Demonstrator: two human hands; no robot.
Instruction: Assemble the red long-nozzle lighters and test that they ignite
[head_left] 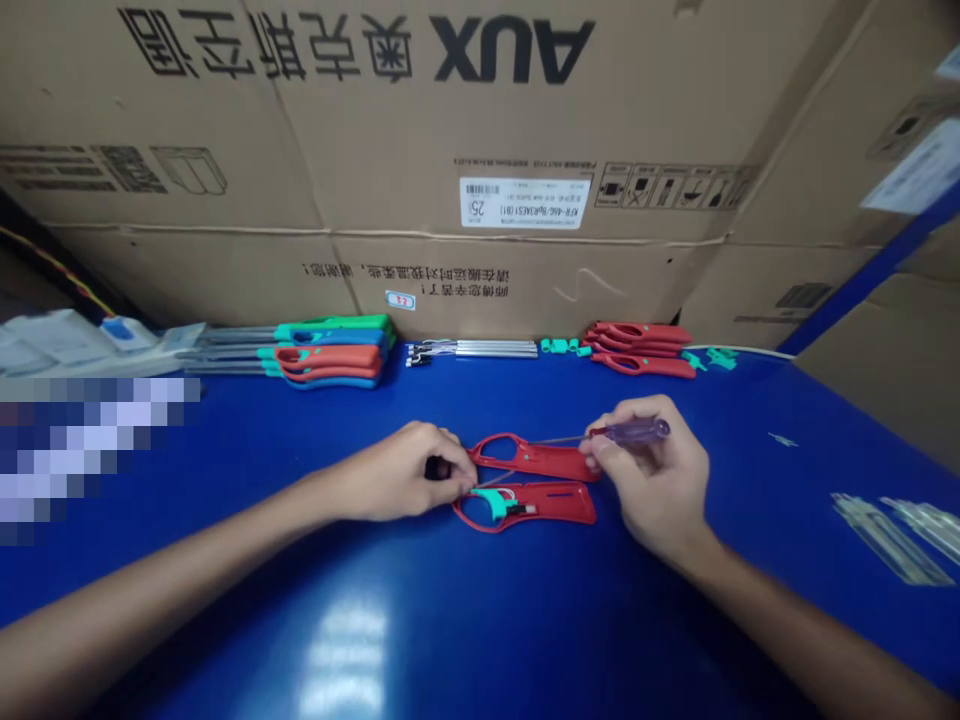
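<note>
Two red plastic lighter-handle halves lie side by side on the blue table (465, 620): the far half (536, 458) and the near half (540, 503), which carries a teal trigger piece (493, 500). My left hand (405, 470) is closed at their left ends, fingers pinched on the far half. My right hand (656, 470) grips a small screwdriver with a translucent purple handle (637, 431); its thin shaft points left over the far half.
Along the back edge lie a stack of assembled long lighters (330, 352), metal tubes (480, 348), loose teal pieces (559, 346) and more red halves (641, 350). Large cardboard boxes (480, 150) wall the back. Clear plastic bags (892, 535) lie at the right.
</note>
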